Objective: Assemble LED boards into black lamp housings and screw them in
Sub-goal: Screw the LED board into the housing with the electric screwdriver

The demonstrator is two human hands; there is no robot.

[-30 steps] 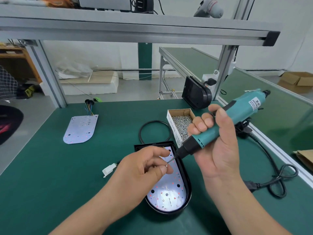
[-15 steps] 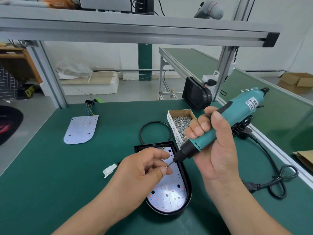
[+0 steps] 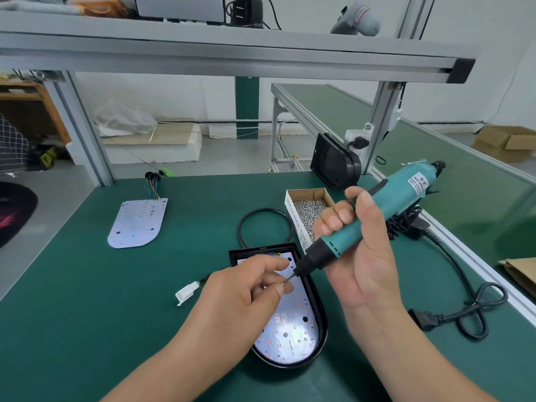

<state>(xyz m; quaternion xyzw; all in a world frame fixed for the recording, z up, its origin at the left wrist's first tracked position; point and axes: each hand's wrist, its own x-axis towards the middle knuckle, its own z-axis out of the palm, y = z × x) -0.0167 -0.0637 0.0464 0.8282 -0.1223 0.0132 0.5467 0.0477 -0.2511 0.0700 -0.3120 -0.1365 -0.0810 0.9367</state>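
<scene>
Bench top is a green mat (image 3: 72, 314) under an aluminium frame (image 3: 84, 132) with an overhead shelf (image 3: 232, 53). On the shelf: grey box (image 3: 179, 7), black plug adapter (image 3: 246, 10), white-grey handheld device (image 3: 359, 20). White socket block (image 3: 356, 137) sits on the right post. Green conveyor (image 3: 333, 111) runs off behind right. Black mains plug (image 3: 425, 320) lies loose on the mat, its cord looped just beside it. Floor behind: white foam slab (image 3: 162, 149) with clear plastic bag (image 3: 124, 120) on top, green pillar (image 3: 246, 108), wooden rack (image 3: 26, 103) far left, open cardboard box (image 3: 504, 142) far right. Flat cardboard (image 3: 519, 274) at the right edge.
</scene>
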